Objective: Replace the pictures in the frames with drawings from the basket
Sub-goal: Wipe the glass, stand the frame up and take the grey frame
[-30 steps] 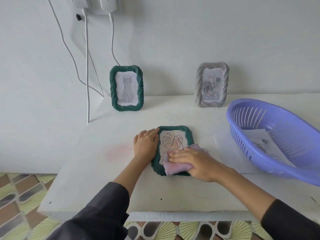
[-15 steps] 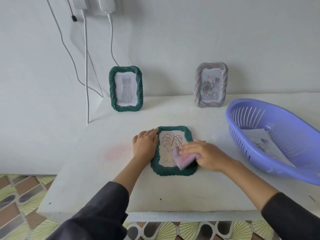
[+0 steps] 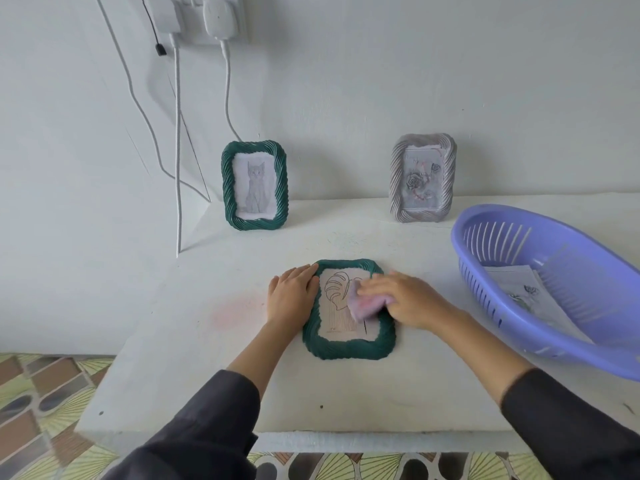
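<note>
Right grip: the right hand (image 3: 412, 301) is lying with fingers stretched out, pressing a pink cloth (image 3: 367, 303) down; motion blur is hiding the thumb.
Cloth: it is sitting bunched on the leaf drawing (image 3: 334, 299), covering the picture's upper right part.
Left grip: the left hand (image 3: 292, 294) is resting flat, fingers straight and together, on the left edge of the flat green frame (image 3: 346, 353), holding nothing.
Flat green frame: it is lying face up on the white counter (image 3: 207, 341), between the two hands.
Basket: the purple basket (image 3: 571, 358) is sitting at the right of the counter, near the right hand, with paper drawings (image 3: 519, 289) lying inside.
Standing frames: a green cat frame (image 3: 254, 190) and a grey rose frame (image 3: 422, 178) are standing upright by the wall, well apart.
Wall: white cables (image 3: 178, 150) are hanging from plugs above the cat frame.
</note>
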Tool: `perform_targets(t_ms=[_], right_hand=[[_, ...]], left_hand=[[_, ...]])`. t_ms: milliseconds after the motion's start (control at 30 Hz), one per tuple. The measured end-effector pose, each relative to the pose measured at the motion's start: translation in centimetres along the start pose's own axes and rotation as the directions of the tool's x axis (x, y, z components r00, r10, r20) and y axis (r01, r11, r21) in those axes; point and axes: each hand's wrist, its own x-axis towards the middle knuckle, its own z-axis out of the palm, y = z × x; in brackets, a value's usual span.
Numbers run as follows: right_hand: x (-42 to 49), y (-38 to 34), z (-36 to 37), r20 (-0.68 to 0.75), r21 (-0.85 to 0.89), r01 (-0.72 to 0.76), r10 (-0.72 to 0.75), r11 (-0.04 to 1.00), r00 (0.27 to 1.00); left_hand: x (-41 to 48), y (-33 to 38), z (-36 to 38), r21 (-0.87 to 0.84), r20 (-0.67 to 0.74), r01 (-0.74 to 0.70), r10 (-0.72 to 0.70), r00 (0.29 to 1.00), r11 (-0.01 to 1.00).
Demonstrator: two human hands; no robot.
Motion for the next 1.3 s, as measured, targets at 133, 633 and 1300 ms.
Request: perform_targets(t_ms=[133,633,1300], right_hand=[[2.8,-2.1,1.3,-0.034,0.018,0.022,-0.021,1.0,0.999],[3.0,-1.4,0.7,-0.048,0.013,-0.045,0.046,0.999,0.998],[-0.1,-3.1,-3.4,-0.11,0.893,-0.169,0.565,0.418,0.817]], left_hand=[[0.0,0.0,0.2,-0.006,0.004,0.01,-0.01,1.0,1.0],[-0.1,0.2,-0.1,0.01,0.02,0.003,-0.004,1.0,1.0],[-0.8,6.0,-4.0,-0.447,-0.087,0.185,-0.248,0.965,0.875]])
